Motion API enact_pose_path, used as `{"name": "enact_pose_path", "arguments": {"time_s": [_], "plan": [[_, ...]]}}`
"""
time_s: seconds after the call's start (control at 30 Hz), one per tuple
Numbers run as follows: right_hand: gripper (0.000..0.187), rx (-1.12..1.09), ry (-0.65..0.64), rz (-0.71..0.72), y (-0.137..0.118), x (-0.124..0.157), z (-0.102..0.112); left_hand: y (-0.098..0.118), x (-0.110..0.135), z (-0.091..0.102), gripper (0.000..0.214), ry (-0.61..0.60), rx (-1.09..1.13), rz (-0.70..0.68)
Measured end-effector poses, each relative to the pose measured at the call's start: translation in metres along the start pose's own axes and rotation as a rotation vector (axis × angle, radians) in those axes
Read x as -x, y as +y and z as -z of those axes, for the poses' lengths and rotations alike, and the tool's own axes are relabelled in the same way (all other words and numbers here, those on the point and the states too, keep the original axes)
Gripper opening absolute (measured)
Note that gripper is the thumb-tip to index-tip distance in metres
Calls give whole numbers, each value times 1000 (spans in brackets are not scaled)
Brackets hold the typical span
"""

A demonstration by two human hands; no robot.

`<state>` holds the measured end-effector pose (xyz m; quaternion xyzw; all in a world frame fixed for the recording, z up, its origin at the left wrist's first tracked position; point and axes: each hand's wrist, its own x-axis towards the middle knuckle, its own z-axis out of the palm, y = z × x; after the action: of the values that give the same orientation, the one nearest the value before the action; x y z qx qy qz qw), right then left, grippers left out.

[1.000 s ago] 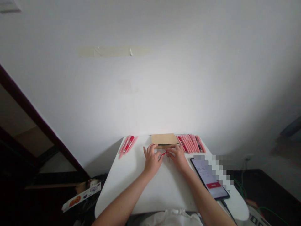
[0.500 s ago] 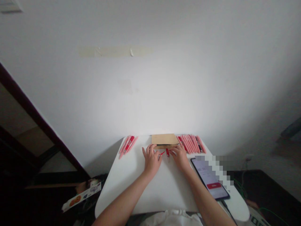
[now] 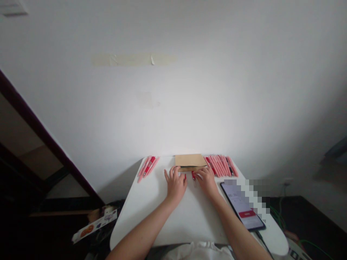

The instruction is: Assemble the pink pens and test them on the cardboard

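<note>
My left hand point(image 3: 175, 187) pinches a small red pen part point(image 3: 185, 177) between thumb and finger, its other fingers spread near a brown cardboard box point(image 3: 190, 160). Just to the right, my right hand point(image 3: 208, 183) has its thumb and fingertips closed on a red pen piece point(image 3: 193, 175) with a clear end pointing toward me. The two pieces are apart, a little in front of the box. A dark gap shows along the box's near side. Exactly which pen parts these are is too small to tell.
Several pink pens, with red and dark ones among them, make a row point(image 3: 221, 166) at the back right. A smaller group point(image 3: 148, 168) lies back left. A phone point(image 3: 242, 207) with a cable rests on the white table point(image 3: 195, 224), and the wall point(image 3: 173, 119) stands behind.
The red part in my left hand has turned from slanting rightward to more upright and shows less beyond the fingertips. My right hand's fingers now cover more of the red piece.
</note>
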<state>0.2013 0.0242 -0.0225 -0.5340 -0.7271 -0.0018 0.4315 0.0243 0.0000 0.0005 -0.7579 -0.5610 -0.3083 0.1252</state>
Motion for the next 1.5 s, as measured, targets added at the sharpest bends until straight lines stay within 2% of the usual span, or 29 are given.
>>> {"name": "enact_pose_path", "arguments": {"time_s": [0.47, 0.7, 1.0, 1.33, 1.5], "plan": [[20, 15, -40, -18, -10, 0, 1, 0, 0, 2, 8, 11, 34, 9], [20, 70, -76, 29, -17, 0, -3, -2, -1, 4, 6, 18, 38, 40], [16, 186, -144, 102, -37, -3, 2, -9, -3, 7, 7, 47, 76, 53], [18, 238, -212, 154, -42, -4, 2, -14, -8, 14, 9, 93, 71, 96], [21, 220, -203, 149, -44, -4, 2, -17, -9, 13, 9, 115, 62, 91]]}}
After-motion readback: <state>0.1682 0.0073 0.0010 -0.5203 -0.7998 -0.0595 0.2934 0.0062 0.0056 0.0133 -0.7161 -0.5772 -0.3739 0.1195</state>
